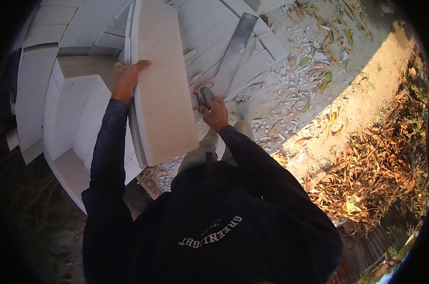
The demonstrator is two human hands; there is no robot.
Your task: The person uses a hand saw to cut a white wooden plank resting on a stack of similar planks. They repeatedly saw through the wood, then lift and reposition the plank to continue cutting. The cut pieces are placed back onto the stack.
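A long off-white slab (162,85), like a lightweight building block, stands tilted in front of me with thinner pieces along its left side. My left hand (126,80) is closed over the slab's left edge, its thumb lying on the broad face. To the right of the slab, my right hand (215,113) is wrapped round the dark handle of a handsaw (236,52). The saw's wide grey blade points away from me, over more pale blocks, apart from the held slab. Part of the handle is hidden by my fingers.
Stacked pale blocks (82,109) rise at the left, and others (200,28) lie behind the slab. White chips and leaves litter the dusty ground (290,94) at the right. Beyond are a dry leaf heap (366,175) and a corrugated sheet (366,251).
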